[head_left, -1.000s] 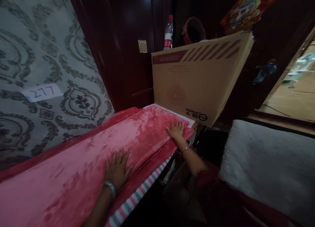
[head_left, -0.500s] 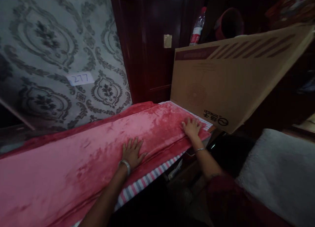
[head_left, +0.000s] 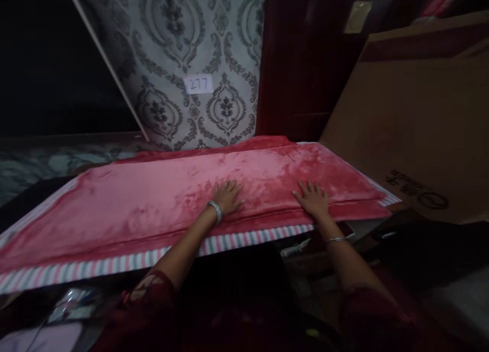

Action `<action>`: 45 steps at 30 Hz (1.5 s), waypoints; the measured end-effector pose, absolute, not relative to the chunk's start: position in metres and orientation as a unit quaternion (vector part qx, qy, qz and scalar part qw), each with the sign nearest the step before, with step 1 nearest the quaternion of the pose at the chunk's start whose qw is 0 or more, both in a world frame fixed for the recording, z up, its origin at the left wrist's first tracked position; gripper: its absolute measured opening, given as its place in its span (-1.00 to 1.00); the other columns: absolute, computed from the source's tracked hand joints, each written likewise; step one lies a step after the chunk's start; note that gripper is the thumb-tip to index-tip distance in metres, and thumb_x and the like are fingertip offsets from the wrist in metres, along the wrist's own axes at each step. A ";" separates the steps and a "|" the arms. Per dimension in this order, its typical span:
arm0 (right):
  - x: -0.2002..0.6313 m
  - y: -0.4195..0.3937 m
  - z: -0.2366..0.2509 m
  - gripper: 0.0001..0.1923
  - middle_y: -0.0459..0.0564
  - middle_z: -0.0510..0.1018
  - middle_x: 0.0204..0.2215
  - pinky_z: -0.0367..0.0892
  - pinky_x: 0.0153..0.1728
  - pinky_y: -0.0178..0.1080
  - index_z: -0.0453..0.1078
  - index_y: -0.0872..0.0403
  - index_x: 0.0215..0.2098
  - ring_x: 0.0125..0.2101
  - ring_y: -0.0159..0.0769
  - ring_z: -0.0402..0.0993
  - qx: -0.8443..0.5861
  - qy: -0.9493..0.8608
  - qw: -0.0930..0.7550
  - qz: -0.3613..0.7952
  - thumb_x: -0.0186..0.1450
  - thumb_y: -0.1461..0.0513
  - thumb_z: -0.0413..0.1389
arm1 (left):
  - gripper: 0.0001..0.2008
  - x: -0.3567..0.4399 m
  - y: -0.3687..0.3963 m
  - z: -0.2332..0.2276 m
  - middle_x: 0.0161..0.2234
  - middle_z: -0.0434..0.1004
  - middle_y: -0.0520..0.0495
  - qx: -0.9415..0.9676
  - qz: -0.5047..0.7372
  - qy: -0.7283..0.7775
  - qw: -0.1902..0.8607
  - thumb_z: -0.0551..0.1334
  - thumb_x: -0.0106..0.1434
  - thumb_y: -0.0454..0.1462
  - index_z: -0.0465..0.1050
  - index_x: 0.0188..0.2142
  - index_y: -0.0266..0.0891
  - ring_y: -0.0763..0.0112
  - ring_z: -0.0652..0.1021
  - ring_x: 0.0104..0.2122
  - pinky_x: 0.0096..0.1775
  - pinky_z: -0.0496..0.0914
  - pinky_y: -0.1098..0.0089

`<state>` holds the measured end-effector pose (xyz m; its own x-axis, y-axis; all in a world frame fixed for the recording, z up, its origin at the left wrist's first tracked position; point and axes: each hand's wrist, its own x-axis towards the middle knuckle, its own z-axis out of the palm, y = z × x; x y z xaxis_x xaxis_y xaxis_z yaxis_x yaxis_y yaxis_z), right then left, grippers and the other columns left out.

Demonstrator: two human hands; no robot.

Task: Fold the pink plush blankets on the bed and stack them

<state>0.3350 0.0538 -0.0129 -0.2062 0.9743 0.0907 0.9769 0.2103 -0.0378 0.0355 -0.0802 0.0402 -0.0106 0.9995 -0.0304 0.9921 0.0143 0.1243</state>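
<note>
A long piece of pink-red plush fabric [head_left: 160,189], folded lengthwise, lies across a pink, grey and white striped cloth [head_left: 130,263] whose edge shows along the front. My left hand [head_left: 227,196] rests flat near the middle of the plush, fingers spread, a wide bracelet on its wrist. Farther right, my right hand [head_left: 314,199] presses palm down on the plush close to its front fold, fingers apart, with a thin bracelet. Neither hand grips anything.
At the right stands a large cardboard box [head_left: 405,117]. Behind are a patterned wall [head_left: 175,36] with a paper label [head_left: 198,84] reading 277 and a dark red door panel [head_left: 298,72]. A dark screen-like panel [head_left: 57,66] is at the left. Below it are small items.
The view has swung left, so the cardboard box shifts right and the left end of the fabric shows. My right hand has slid left along the plush, nearer my left hand.
</note>
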 end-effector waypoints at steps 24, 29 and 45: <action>0.154 -0.136 -0.025 -0.77 0.09 0.49 -0.15 0.32 -0.08 -0.08 0.55 0.01 -0.19 -0.13 -0.13 0.37 -0.097 -0.913 0.389 0.070 0.38 0.27 0.04 | -0.80 -0.115 -0.352 -0.020 -0.30 0.48 -0.14 0.497 0.268 0.794 -0.226 0.12 0.39 -0.27 0.51 -0.23 -0.25 0.25 0.48 -0.23 -0.16 0.41 0.25; 0.112 -0.164 -0.025 -0.69 0.07 0.49 -0.11 0.24 -0.11 -0.11 0.56 -0.02 -0.08 -0.12 -0.14 0.32 -0.079 -0.933 0.349 0.033 0.33 0.37 0.06 | -0.78 -0.127 -0.355 -0.019 -0.26 0.47 -0.17 0.517 0.234 0.797 -0.208 0.11 0.39 -0.27 0.54 -0.20 -0.26 0.22 0.47 -0.21 -0.16 0.39 0.24; 0.060 -0.172 -0.012 -0.83 0.08 0.45 -0.30 0.12 -0.25 -0.17 0.52 0.09 -0.26 -0.24 -0.16 0.25 -0.080 -0.964 0.247 -0.062 0.35 0.38 0.09 | -0.76 -0.146 -0.354 0.007 -0.25 0.41 -0.21 0.592 0.089 0.778 -0.193 0.10 0.39 -0.28 0.55 -0.26 -0.21 0.16 0.36 -0.21 -0.22 0.29 0.16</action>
